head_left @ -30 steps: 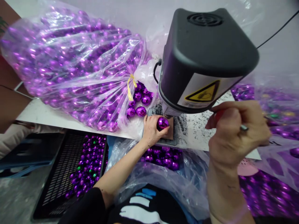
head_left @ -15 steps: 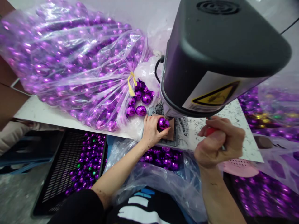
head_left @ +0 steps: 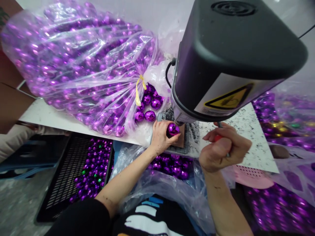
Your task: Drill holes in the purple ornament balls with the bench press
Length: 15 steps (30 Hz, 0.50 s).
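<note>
A shiny purple faceted ball (head_left: 173, 129) is gripped between the thumb and fingers of my left hand (head_left: 161, 137). It rests over a brown block (head_left: 180, 141) on the grey base of a bench drill press (head_left: 236, 42), directly below the machine's lower end. Most of the chuck and its tip is hidden by the black housing. To the right, my right hand (head_left: 223, 147) is closed round a lever handle with a red grip (head_left: 218, 137), its thumb lying along it. Several loose purple balls (head_left: 150, 115) lie just beyond my left hand.
A large tied clear bag of purple balls (head_left: 86, 72) covers the table's left. Dark shavings speckle the white table (head_left: 256, 141). Below the front edge, an open bag of balls (head_left: 169, 165) sits at my lap. A black crate (head_left: 61, 173) stands left, a pink perforated basket (head_left: 253, 177) right.
My right hand has shifted slightly left and down with the lever. My left hand keeps the ball in the same place on the base. The whole view has moved a little.
</note>
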Each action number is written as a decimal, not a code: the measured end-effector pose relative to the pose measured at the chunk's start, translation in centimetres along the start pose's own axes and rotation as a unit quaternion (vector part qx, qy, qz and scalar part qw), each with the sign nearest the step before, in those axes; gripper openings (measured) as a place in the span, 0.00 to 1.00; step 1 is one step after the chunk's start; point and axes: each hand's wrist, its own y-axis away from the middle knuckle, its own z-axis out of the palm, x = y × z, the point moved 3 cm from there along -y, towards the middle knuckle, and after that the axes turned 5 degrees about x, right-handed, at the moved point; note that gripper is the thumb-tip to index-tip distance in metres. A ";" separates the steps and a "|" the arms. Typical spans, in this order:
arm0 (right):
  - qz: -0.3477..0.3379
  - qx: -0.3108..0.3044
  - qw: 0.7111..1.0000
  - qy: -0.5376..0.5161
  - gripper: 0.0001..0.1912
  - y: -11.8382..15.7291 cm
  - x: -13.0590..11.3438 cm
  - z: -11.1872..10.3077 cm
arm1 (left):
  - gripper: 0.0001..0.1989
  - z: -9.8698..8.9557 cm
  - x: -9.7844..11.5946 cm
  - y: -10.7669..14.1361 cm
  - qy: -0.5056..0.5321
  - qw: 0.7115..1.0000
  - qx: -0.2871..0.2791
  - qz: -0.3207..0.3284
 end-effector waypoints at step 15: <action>0.131 -0.039 0.990 0.034 0.18 -6.7 -2.2 1.1 | 0.21 0.0 -0.1 -0.3 0.020 1.000 -0.004 -0.003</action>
